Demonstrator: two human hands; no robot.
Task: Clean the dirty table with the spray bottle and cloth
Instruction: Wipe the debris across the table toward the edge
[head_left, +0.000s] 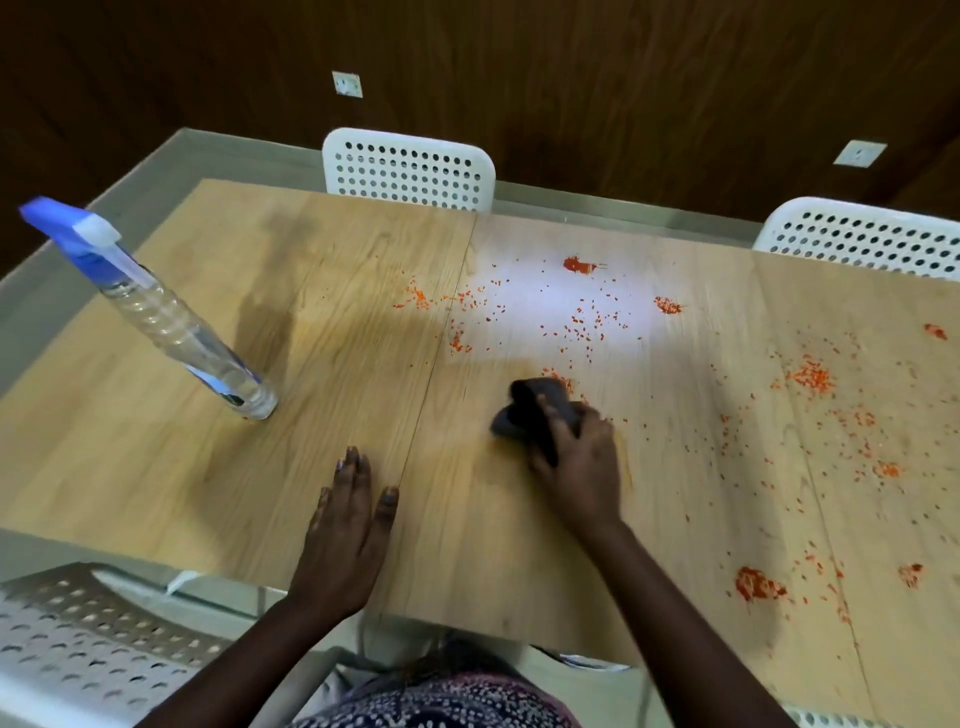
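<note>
A light wooden table (332, 332) fills the view. Orange-red crumbs and smears (576, 312) are scattered over its middle and right side. My right hand (582, 462) grips a bunched dark grey cloth (530, 410) and holds it down on the wood near the table's middle, at the near edge of the crumbs. My left hand (348, 525) lies flat on the table near its front edge, fingers straight. A clear spray bottle (171, 317) with a blue and white trigger head stands upright at the left, apart from both hands.
Two white perforated chairs (410, 169) (862, 234) stand at the table's far side, and a third chair (78, 634) is at the near left. A dark wood-panelled wall with sockets rises behind. A thick red smear (756, 584) sits near the front right.
</note>
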